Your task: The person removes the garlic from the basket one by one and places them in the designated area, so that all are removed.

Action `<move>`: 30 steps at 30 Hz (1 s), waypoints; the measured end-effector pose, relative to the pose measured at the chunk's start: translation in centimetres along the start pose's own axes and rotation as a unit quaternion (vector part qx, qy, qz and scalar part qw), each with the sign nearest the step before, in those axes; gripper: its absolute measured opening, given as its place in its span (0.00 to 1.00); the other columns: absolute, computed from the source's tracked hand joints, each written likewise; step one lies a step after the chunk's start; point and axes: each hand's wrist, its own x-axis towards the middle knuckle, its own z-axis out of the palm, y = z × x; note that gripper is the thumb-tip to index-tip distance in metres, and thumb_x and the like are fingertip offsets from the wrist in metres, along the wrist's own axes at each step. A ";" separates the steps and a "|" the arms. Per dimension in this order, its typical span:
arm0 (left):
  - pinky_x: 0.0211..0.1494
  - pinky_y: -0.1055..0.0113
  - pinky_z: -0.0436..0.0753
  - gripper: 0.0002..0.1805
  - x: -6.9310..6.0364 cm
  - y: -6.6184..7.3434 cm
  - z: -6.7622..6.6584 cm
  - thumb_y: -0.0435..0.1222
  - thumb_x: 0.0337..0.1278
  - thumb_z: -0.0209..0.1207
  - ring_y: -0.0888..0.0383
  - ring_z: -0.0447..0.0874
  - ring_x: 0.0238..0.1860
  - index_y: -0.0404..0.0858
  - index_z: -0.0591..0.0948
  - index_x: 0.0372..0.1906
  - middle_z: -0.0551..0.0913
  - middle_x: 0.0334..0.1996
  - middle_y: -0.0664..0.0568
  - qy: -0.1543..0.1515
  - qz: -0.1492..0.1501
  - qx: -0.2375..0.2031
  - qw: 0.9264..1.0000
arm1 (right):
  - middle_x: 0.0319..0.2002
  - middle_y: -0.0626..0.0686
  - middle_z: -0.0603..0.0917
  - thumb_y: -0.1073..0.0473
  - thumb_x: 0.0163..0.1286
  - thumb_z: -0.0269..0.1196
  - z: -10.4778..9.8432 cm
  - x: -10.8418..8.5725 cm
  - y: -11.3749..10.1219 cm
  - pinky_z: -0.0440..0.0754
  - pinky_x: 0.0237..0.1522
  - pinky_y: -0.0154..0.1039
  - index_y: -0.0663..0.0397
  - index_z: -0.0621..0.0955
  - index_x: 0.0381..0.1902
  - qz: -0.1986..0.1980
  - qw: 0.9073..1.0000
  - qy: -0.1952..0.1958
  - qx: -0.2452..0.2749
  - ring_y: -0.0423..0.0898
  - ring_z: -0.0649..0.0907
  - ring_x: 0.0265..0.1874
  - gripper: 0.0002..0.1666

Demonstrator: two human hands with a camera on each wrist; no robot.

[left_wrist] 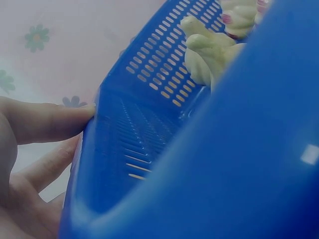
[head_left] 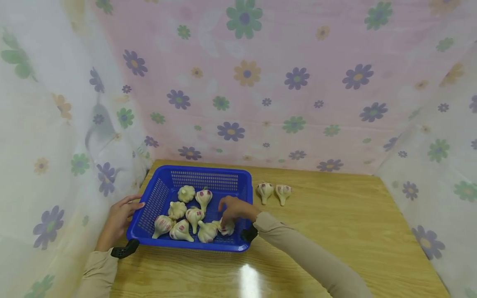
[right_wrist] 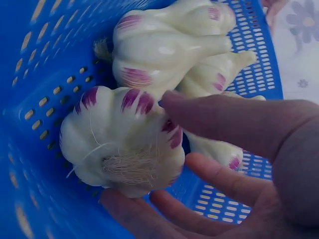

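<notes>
Several garlic bulbs [head_left: 195, 216] lie in a blue basket [head_left: 201, 245]. My right hand [head_left: 238, 209] reaches over the basket's right part and holds a bulb [head_left: 225, 228] near the front right corner. The right wrist view shows thumb and fingers around this bulb [right_wrist: 122, 142], its root end facing the camera, beside other bulbs [right_wrist: 159, 55]. At the basket's left side is my left hand [head_left: 120, 215], fingers extended. In the left wrist view its thumb [left_wrist: 55, 121] touches the rim, and the other fingers are partly hidden behind the basket wall [left_wrist: 94, 164].
Two garlic bulbs, one [head_left: 264, 190] beside another [head_left: 283, 193], lie on the wooden table [head_left: 335, 215] right of the basket. Flowered cloth [head_left: 261, 87] hangs behind the table and on both sides.
</notes>
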 end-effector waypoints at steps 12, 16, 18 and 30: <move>0.38 0.61 0.83 0.31 -0.1 0.2 0.1 0.38 0.61 0.60 0.61 0.84 0.36 0.34 0.64 0.65 0.83 0.34 0.60 0.002 -0.007 0.004 1.000 | 0.30 0.49 0.76 0.63 0.42 0.77 1.2 1.0 -0.3 0.83 0.30 0.46 0.54 0.77 0.30 0.037 0.994 -0.006 -0.103 0.45 0.80 0.23 0.21; 0.38 0.61 0.82 0.30 0.0 0.0 0.3 0.37 0.60 0.60 0.61 0.84 0.35 0.34 0.65 0.64 0.84 0.33 0.60 0.008 -0.012 0.003 1.000 | 0.29 0.49 0.76 0.64 0.40 0.78 1.3 0.9 -0.3 0.83 0.30 0.45 0.53 0.76 0.30 0.046 0.992 -0.002 -0.118 0.46 0.80 0.22 0.22; 0.38 0.61 0.82 0.30 0.1 0.0 0.3 0.37 0.60 0.60 0.60 0.84 0.35 0.34 0.65 0.64 0.84 0.33 0.59 0.009 -0.012 0.005 1.000 | 0.30 0.50 0.75 0.64 0.40 0.78 1.1 0.7 -0.3 0.83 0.30 0.46 0.52 0.76 0.30 0.050 0.992 0.002 -0.117 0.47 0.79 0.23 0.22; 0.37 0.61 0.83 0.31 0.1 0.1 0.2 0.38 0.61 0.60 0.61 0.84 0.35 0.33 0.64 0.66 0.84 0.33 0.60 0.014 -0.012 0.014 1.000 | 0.32 0.53 0.73 0.69 0.43 0.75 -0.9 -1.1 -0.3 0.79 0.29 0.52 0.57 0.74 0.35 -0.026 1.000 -0.002 0.016 0.45 0.74 0.20 0.23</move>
